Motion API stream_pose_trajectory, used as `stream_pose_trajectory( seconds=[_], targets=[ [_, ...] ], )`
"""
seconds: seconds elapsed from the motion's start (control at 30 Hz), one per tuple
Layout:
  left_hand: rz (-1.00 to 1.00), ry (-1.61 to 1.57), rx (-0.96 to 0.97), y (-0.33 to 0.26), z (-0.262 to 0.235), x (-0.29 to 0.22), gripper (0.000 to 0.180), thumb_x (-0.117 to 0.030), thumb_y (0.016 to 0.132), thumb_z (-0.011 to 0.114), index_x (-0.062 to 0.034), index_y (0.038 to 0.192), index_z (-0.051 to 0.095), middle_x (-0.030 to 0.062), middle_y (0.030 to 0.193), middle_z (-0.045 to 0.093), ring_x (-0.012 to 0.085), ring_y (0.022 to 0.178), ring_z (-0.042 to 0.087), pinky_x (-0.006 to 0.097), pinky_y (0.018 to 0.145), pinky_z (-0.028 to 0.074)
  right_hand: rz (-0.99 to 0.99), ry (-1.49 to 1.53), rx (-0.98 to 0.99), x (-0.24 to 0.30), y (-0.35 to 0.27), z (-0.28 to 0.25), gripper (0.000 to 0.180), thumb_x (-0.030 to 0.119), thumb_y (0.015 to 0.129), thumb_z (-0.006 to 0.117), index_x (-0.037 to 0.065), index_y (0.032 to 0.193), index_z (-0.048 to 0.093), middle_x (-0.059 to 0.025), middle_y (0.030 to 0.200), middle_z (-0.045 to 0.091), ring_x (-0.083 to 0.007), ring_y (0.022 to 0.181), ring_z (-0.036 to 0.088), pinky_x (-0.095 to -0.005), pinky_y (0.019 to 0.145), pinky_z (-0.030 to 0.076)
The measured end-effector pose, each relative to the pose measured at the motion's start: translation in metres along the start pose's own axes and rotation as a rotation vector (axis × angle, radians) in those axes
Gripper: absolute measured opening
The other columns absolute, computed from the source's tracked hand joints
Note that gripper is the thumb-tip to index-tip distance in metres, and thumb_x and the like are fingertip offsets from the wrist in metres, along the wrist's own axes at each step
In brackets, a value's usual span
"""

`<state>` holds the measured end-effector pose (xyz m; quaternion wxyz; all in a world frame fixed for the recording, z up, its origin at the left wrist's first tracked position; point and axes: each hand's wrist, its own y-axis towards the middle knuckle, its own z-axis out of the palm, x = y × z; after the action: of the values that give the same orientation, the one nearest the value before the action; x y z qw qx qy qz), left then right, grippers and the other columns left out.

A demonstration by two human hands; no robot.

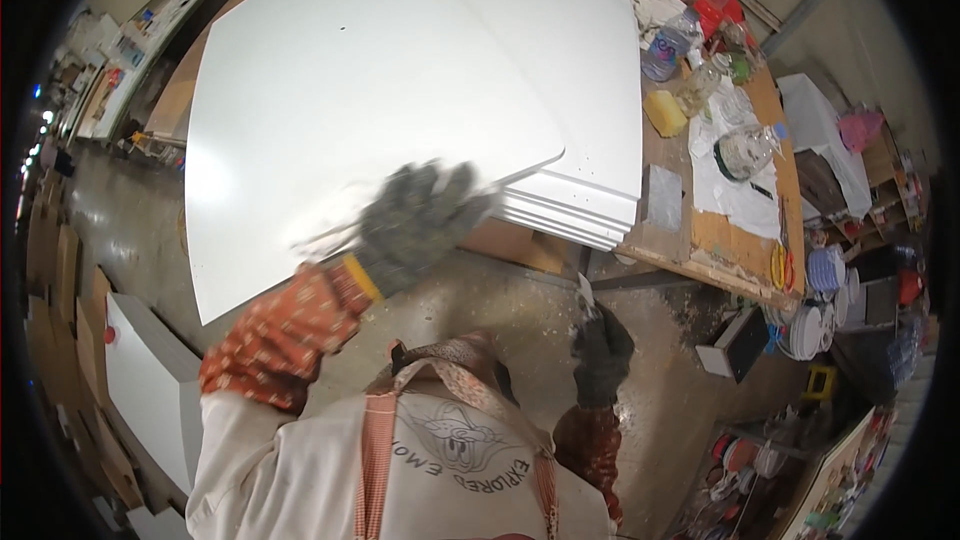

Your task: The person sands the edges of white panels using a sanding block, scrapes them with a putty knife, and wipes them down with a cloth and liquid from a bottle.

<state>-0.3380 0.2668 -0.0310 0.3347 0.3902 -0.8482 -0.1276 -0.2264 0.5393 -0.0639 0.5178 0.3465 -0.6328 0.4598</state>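
Left hand (415, 225), gloved and motion-blurred, fingers spread open on the top white panel's (340, 110) lower edge at frame centre. Right hand (601, 352) was closed around a scraper (586, 294) over bare floor (500, 300), lower right.

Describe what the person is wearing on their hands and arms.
The left hand wears a speckled grey knitted work glove with a yellow cuff edge. The right hand wears a darker grey glove. Both forearms are covered by orange-red sleeves with a small white pattern, under a cream apron-like garment with a drawing on its front.
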Motion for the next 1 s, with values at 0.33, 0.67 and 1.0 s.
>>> stream_pose_trajectory(
  seconds=[0.33, 0.67, 1.0],
  targets=[
    [0.038, -0.044, 0.043, 0.053, 0.015, -0.031, 0.043, -0.026, 0.087, 0.049, -0.0184, 0.129, 0.046, 0.0119, 0.141, 0.038, 0.0315, 0.125, 0.039, 0.049, 0.104, 0.032, -0.304, -0.061, -0.161, 0.015, 0.035, -0.060, 0.027, 0.015, 0.096, 0.042, -0.004, 0.101, 0.061, -0.0020, 0.065, 0.054, -0.0060, 0.049, 0.043, -0.0211, 0.044, 0.034],
    [-0.808, 0.433, 0.318, -0.229, -0.129, -0.005, 0.049, 0.001, 0.079, 0.055, -0.0181, 0.124, 0.056, 0.0048, 0.134, 0.050, 0.0288, 0.121, 0.047, 0.041, 0.100, 0.040, -0.661, -0.227, 0.622, 0.014, 0.082, 0.038, 0.021, 0.011, 0.092, 0.046, -0.002, 0.091, 0.063, -0.0049, 0.066, 0.058, -0.0085, 0.051, 0.049, -0.0228, 0.044, 0.038],
    [-2.166, -0.121, -0.097, -0.364, -0.167, -0.098, 0.039, -0.020, 0.091, 0.051, -0.0040, 0.127, 0.053, 0.0075, 0.130, 0.053, 0.0188, 0.118, 0.050, 0.031, 0.100, 0.035, -0.249, 0.047, 0.929, 0.017, 0.056, 0.136, 0.023, 0.001, 0.090, 0.047, -0.003, 0.111, 0.057, -0.0055, 0.081, 0.060, -0.0079, 0.065, 0.053, -0.0222, 0.051, 0.044]
  ],
)
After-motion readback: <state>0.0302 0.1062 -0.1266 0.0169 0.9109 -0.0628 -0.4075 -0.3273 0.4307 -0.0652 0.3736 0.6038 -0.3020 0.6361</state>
